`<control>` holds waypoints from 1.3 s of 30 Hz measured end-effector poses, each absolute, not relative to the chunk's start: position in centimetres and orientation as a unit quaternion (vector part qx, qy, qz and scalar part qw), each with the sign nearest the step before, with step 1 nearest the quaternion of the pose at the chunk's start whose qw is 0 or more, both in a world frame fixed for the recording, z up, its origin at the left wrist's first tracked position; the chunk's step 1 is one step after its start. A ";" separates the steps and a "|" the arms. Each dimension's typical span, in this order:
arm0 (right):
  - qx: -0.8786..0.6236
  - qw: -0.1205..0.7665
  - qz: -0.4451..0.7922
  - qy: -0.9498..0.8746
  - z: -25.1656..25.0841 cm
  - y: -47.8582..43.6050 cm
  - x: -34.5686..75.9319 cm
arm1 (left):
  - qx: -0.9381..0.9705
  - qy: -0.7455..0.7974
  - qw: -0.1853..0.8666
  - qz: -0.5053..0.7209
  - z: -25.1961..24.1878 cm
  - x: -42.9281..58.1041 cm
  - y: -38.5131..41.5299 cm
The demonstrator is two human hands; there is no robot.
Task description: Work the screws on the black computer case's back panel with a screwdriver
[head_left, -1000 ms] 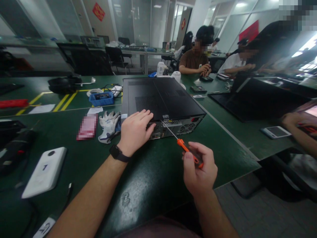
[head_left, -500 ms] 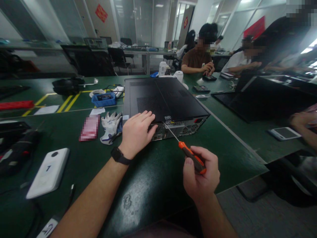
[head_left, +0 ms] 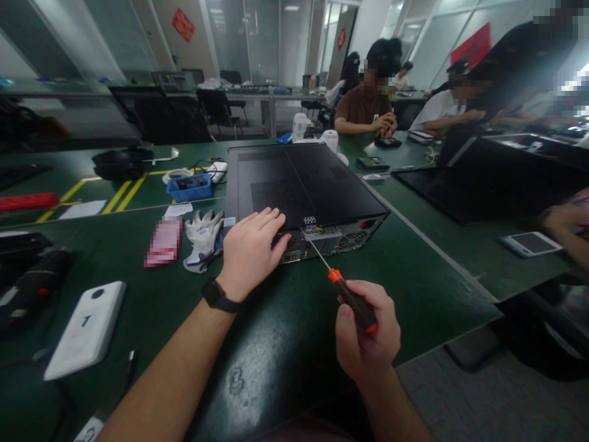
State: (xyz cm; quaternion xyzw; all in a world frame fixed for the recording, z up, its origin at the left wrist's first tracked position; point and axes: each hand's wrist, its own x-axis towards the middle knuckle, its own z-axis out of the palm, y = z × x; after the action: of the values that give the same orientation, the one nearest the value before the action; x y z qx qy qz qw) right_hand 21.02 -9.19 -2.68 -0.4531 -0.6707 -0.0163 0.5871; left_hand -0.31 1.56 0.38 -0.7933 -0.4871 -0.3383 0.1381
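A black computer case (head_left: pixel 304 181) lies on its side on the green table (head_left: pixel 276 344), its rear panel facing me. My left hand (head_left: pixel 251 248) rests flat on the case's near left corner, fingers stretched out. My right hand (head_left: pixel 365 334) is closed round the orange and black handle of a screwdriver (head_left: pixel 343 288). The screwdriver's thin shaft points up and left, and its tip touches the top edge of the rear panel, just right of my left fingers.
White work gloves (head_left: pixel 202 236) and a pink pixelated card (head_left: pixel 163 240) lie left of the case. A white device marked 1 (head_left: pixel 87 328) sits near left, a blue tray (head_left: pixel 189 186) behind. A phone (head_left: pixel 531 243) and another person's hand (head_left: pixel 565 221) are at right. People sit at the far tables.
My right hand has shifted slightly down and turned on the screwdriver handle. The tip stays at the rear panel's top edge. My left hand has not moved from the case.
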 end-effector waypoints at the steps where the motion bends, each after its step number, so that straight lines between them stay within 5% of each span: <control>1: -0.464 0.588 -0.025 -0.662 -2.8 -9.2 21.0 | -0.793 -0.486 0.139 -0.339 0.4 -0.3 1.5; 24: -0.549 0.593 0.016 -0.589 -3.2 -9.5 21.1 | -0.793 -0.482 0.144 -0.344 0.5 -0.3 1.4; 31: -0.526 0.582 -0.068 -0.616 -3.1 -9.3 21.1 | -0.794 -0.477 0.147 -0.348 0.5 -0.2 1.5; 39: -0.545 0.602 0.006 -0.584 -3.5 -9.3 21.5 | -0.794 -0.474 0.140 -0.353 0.5 -0.2 1.5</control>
State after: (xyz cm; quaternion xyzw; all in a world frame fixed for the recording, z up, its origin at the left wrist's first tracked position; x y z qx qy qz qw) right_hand 21.49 -9.32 -3.51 -0.5453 -0.5836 0.0061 0.6017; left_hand -0.24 1.50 0.46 -0.7940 -0.4743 -0.3535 0.1401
